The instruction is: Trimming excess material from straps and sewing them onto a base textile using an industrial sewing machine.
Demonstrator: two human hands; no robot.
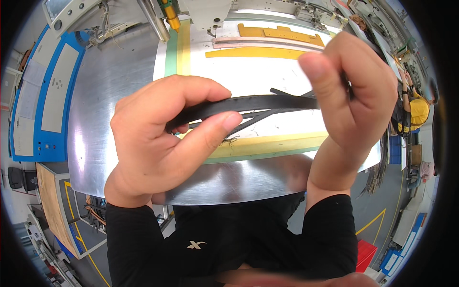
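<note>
My left hand (158,138) grips a black flat strip (253,102) between thumb and fingers, at centre. My right hand (354,91) is curled around the strip’s right part, thumb raised. Several narrower black strips (251,122) show behind the held one, over the white work surface (244,71) edged with yellow and green bands. Small dark scraps (231,140) lie near its front edge. Farther back lie yellow flat templates (253,53) and a pale pink bar (229,42).
Machine parts (205,19) and a yellow-tipped fitting (171,16) hang overhead. Steel tabletop (100,95) surrounds the work surface. A blue-and-white cabinet (40,95) stands left, with a wooden-topped cart (55,205) below. A person in yellow (417,112) is at far right, near a red bin (364,256).
</note>
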